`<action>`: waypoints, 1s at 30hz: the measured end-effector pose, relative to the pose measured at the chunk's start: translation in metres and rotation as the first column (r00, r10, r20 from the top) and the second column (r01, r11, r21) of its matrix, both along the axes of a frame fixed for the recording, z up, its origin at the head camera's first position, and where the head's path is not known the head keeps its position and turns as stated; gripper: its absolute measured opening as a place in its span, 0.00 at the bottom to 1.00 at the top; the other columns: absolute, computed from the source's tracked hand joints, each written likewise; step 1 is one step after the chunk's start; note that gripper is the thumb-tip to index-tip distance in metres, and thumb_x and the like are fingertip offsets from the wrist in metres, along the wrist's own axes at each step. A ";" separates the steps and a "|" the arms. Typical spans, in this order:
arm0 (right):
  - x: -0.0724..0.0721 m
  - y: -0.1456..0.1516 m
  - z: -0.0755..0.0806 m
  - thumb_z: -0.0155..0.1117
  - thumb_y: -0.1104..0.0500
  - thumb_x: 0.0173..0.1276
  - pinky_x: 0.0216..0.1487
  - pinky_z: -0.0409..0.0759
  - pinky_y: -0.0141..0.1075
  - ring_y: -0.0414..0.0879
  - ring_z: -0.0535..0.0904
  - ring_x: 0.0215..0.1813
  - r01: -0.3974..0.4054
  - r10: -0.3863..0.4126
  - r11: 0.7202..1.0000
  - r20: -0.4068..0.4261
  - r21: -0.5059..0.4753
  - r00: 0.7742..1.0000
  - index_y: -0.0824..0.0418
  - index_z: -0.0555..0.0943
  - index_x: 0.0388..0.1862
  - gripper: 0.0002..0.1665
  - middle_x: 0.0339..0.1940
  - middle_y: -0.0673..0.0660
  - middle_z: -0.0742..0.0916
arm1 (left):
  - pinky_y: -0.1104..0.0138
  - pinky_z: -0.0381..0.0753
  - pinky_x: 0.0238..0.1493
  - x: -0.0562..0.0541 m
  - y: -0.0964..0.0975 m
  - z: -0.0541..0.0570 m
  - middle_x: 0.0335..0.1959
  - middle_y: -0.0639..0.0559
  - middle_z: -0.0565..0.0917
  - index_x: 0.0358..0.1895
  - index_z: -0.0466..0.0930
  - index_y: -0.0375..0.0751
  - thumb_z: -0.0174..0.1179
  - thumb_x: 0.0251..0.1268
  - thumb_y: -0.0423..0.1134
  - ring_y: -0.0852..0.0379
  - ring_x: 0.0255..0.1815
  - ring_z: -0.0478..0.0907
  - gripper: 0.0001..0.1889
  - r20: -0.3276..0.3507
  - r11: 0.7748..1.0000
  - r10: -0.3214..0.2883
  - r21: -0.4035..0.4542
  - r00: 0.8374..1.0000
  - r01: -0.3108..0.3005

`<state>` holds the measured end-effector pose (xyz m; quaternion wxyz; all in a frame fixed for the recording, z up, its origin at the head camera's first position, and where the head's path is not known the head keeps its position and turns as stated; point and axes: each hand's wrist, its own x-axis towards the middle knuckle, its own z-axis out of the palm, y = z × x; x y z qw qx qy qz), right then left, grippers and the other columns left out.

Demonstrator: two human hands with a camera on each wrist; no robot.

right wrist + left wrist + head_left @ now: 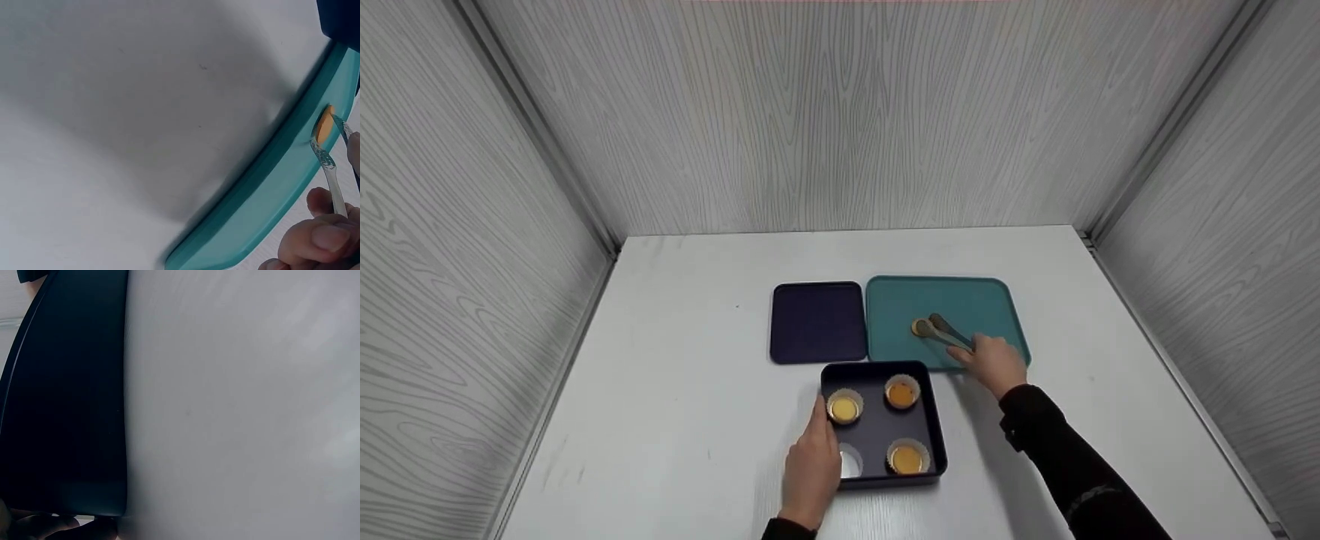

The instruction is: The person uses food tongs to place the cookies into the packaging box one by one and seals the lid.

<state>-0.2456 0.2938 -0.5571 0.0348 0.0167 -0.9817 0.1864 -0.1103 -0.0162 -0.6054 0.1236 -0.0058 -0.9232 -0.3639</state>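
Observation:
My right hand (996, 365) grips a pair of tongs (950, 335) above the teal tray (982, 296). A small round biscuit (324, 125) is at the tips of the tongs; whether they squeeze it I cannot tell. With fingers fairly straight, my left hand (812, 466) rests along the left wall of a dark square box (877, 431). Inside the box, pale paper cups (914, 383) hold round yellow to orange pieces (906, 460). The front-left cup (850, 460) looks white inside and is partly covered by my left hand.
A dark square lid or tray (817, 322) lies behind the box, close against the teal tray's left side. Everything stands on a white table (682, 420). Grey wood-patterned panels (840, 120) enclose it at the back and both sides.

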 end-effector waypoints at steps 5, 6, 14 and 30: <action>0.001 0.000 -0.002 0.70 0.41 0.69 0.23 0.62 0.40 0.47 0.68 0.16 -0.019 0.020 0.999 -0.050 0.035 0.999 0.57 0.70 0.20 0.29 0.13 0.53 0.73 | 0.63 0.76 0.19 0.000 0.000 -0.001 0.44 0.37 0.88 0.74 0.66 0.30 0.52 0.79 0.33 0.61 0.14 0.74 0.25 -0.005 1.000 0.001 -0.003 1.000 -0.001; 0.001 0.000 -0.003 0.71 0.41 0.68 0.23 0.62 0.40 0.47 0.67 0.16 -0.024 0.027 0.999 -0.068 0.048 0.997 0.57 0.69 0.19 0.30 0.12 0.53 0.72 | 0.64 0.76 0.19 0.000 0.000 -0.001 0.44 0.37 0.88 0.74 0.66 0.30 0.51 0.79 0.33 0.61 0.14 0.74 0.25 -0.007 1.000 -0.002 -0.003 1.000 0.002; 0.002 -0.002 -0.005 0.74 0.44 0.65 0.22 0.59 0.40 0.46 0.62 0.16 -0.065 0.085 0.992 -0.204 0.105 0.975 0.55 0.63 0.17 0.32 0.12 0.51 0.66 | 0.67 0.75 0.19 0.000 -0.001 0.000 0.47 0.35 0.87 0.74 0.65 0.28 0.51 0.79 0.31 0.63 0.14 0.73 0.25 -0.004 1.000 -0.009 -0.011 1.000 0.009; 0.007 -0.012 -0.004 0.71 0.49 0.69 0.30 0.56 0.41 0.46 0.59 0.19 -0.148 0.167 0.983 -0.185 0.112 0.968 0.55 0.64 0.18 0.29 0.13 0.49 0.65 | 0.67 0.75 0.19 0.000 0.000 0.000 0.49 0.36 0.87 0.75 0.65 0.28 0.51 0.79 0.32 0.64 0.13 0.71 0.25 0.011 1.000 -0.013 -0.015 1.000 0.013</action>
